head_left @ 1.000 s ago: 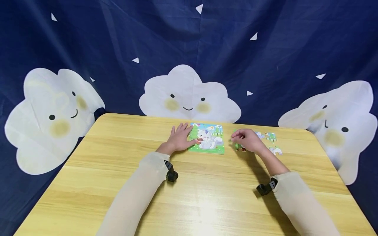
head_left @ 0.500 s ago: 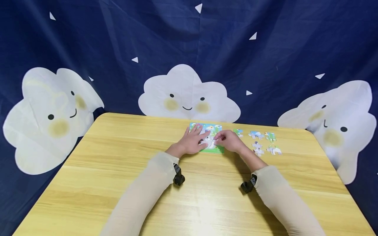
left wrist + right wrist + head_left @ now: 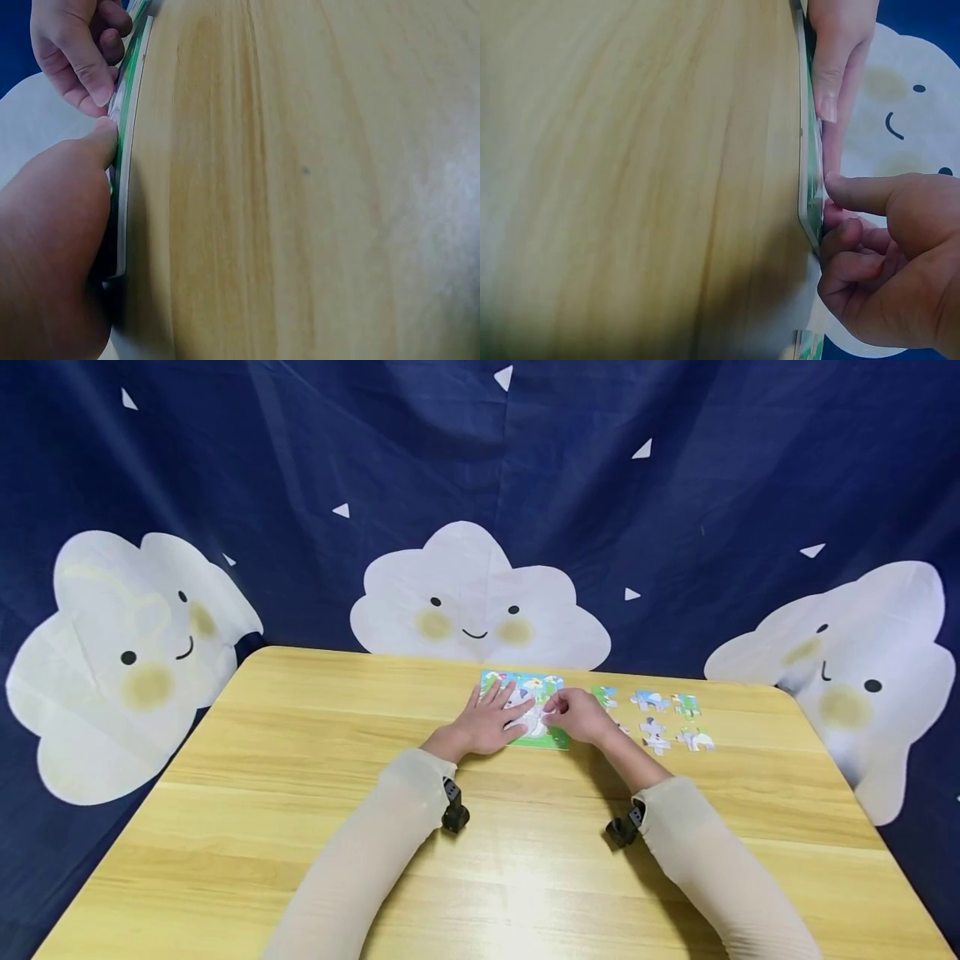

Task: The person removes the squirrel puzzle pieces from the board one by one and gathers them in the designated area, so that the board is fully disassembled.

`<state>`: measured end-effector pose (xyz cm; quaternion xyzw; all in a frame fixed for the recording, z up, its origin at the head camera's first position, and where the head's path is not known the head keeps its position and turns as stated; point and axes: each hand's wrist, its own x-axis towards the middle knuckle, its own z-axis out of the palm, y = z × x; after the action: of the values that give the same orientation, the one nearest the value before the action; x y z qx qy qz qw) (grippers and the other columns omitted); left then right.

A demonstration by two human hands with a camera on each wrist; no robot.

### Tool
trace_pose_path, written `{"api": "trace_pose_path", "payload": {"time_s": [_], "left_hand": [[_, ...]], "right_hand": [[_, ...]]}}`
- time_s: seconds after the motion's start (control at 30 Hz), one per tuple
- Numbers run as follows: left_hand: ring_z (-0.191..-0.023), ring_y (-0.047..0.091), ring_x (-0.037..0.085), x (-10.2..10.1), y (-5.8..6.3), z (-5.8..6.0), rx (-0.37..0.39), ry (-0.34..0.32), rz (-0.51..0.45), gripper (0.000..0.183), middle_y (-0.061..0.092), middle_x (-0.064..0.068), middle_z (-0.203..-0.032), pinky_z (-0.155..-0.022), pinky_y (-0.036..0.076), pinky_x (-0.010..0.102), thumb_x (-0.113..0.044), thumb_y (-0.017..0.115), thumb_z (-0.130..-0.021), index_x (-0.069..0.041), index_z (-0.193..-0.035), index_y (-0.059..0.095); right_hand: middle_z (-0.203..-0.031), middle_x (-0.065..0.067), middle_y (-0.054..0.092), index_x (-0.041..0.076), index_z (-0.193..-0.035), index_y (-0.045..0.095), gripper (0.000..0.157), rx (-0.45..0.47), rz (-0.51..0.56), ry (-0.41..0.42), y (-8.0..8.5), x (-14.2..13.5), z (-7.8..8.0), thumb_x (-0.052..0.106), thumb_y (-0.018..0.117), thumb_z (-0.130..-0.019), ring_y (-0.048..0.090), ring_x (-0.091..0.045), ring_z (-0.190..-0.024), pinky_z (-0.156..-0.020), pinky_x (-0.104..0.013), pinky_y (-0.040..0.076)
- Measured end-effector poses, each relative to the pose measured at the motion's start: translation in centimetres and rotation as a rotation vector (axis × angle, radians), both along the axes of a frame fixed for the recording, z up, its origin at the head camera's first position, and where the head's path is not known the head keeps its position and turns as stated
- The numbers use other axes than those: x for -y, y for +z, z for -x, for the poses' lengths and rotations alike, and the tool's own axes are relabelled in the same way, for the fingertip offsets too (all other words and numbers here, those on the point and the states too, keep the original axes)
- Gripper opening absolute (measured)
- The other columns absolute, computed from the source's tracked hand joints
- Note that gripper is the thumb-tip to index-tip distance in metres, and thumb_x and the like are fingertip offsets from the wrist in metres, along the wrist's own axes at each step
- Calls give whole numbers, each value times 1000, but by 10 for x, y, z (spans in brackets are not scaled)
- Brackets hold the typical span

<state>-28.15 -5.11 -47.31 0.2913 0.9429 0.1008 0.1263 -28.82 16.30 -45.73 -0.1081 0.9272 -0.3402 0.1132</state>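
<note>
A square picture board with a green border and a grey-white squirrel lies near the table's far edge. My left hand rests flat on its left part, fingers spread. Over the right part, my right hand has thumb and forefinger close together at a small whitish puzzle piece, mostly hidden by the fingers. Both thumbs are over the picture; in the right wrist view the right thumb reaches the board's edge and the other fingers are curled.
Several loose jigsaw pieces lie right of the board, among them a blue one, a green one and a grey one. The wooden table extends toward me. Behind hangs a dark blue cloud-patterned curtain.
My right hand has come left from the loose pieces to the board's right part. My left hand has slid right, further over the picture. In the last half second both hands barely moved.
</note>
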Motion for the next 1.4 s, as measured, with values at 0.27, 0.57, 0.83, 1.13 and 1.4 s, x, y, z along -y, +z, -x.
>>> {"api": "trace_pose_path", "payload": {"time_s": [0.27,0.57,0.83,1.13,1.4], "left_hand": [[-156,-8,32,-2,0,0,16,10,-8,57,-1,10,-171,-123,-7,57,-49,27,-110,-32,-164,20],[-156,-8,32,-2,3,-2,23,9,-23,57,-1,11,-171,-123,-7,57,-49,29,-110,-31,-164,20],[-155,-15,28,-2,-8,3,44,28,-34,58,-7,6,-171,-121,-16,53,-51,26,-110,-33,-164,16],[-156,-12,30,-2,-2,1,37,29,-17,58,-5,8,-171,-122,-12,54,-50,27,-110,-32,-164,18],[-156,-9,32,-1,-1,0,19,23,-23,59,-2,10,-171,-123,-9,56,-52,27,-109,-32,-164,19]], "right_hand": [[-80,-6,58,0,-101,65,12,47,17,-11,2,1,-1,12,68,-98,50,-18,-67,-61,-30,44],[-83,-6,56,-1,-102,64,12,50,65,-13,2,-4,1,10,66,-98,49,-19,-71,-64,-30,43],[-81,-7,57,-3,-100,62,6,31,193,61,7,-12,-1,1,60,-97,48,-17,-68,-62,-27,43],[-78,-7,57,-3,-103,65,7,38,208,82,9,-15,-3,2,61,-99,46,-17,-63,-59,-28,42],[-73,-9,59,2,-106,65,8,11,234,30,8,-20,-2,5,63,-99,44,-13,-56,-53,-26,38]]}}
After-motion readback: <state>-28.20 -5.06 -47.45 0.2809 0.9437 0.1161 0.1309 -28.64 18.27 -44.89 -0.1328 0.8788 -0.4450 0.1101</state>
